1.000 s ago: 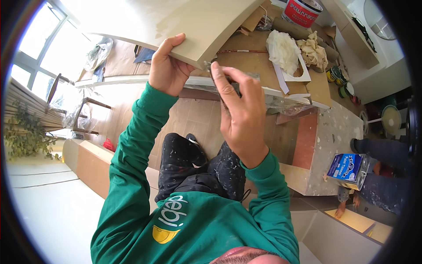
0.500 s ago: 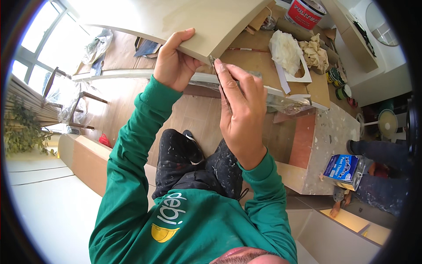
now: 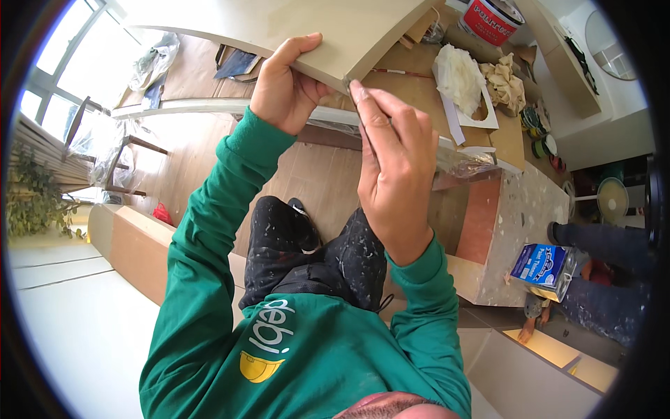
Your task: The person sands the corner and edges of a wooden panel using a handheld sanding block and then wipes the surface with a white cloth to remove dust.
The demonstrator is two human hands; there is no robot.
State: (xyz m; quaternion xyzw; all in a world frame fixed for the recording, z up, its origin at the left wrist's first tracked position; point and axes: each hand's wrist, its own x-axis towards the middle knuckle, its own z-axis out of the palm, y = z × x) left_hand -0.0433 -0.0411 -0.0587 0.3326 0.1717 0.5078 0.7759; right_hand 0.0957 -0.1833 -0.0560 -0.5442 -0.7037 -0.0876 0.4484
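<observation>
Head view: I have the left grip (image 3: pixel 283 91) clamped on the beige panel (image 3: pixel 335 38), thumb on top, near its corner. The right grip (image 3: pixel 399 143) is pinched on a thin dark tool (image 3: pixel 369 137), its tip at that corner. The panel extends over the cardboard-covered surface (image 3: pixel 423 91). I judge the step to be edge finishing; the next move calls for a steady panel and light, even tool pressure.

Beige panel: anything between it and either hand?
Nothing visible blocks the left hand; its thumb lies on the beige panel. At the near corner, a thin dark piece held in the right hand comes between; whether that hand's fingertip also touches, I can't tell.
</observation>
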